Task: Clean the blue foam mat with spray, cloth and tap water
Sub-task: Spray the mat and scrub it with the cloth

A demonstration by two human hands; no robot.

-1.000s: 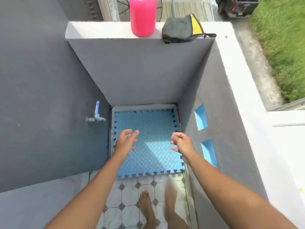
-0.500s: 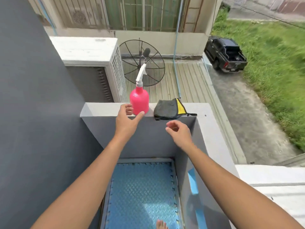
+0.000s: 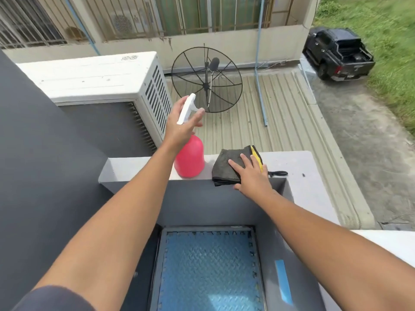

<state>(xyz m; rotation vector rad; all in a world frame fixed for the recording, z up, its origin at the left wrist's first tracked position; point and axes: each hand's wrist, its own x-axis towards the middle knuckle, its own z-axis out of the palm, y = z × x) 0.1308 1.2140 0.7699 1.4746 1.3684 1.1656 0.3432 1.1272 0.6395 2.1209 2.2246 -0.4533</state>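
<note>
Blue foam mat (image 3: 208, 270) lies bottom centre, below the ledge (image 3: 134, 169). Pink spray bottle (image 3: 190, 160) stands mid-frame on the ledge. Left hand (image 3: 182, 126) is at its trigger head, can't tell if the grip is closed. Right hand (image 3: 251, 176) is flat on the cloth (image 3: 226, 169), fingers straight. Risk: a loose grab tips the bottle off, or the cloth slides off.

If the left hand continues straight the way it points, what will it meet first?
The spray head of the bottle: it sits between thumb and fingers of the left hand, perhaps touching.
</note>
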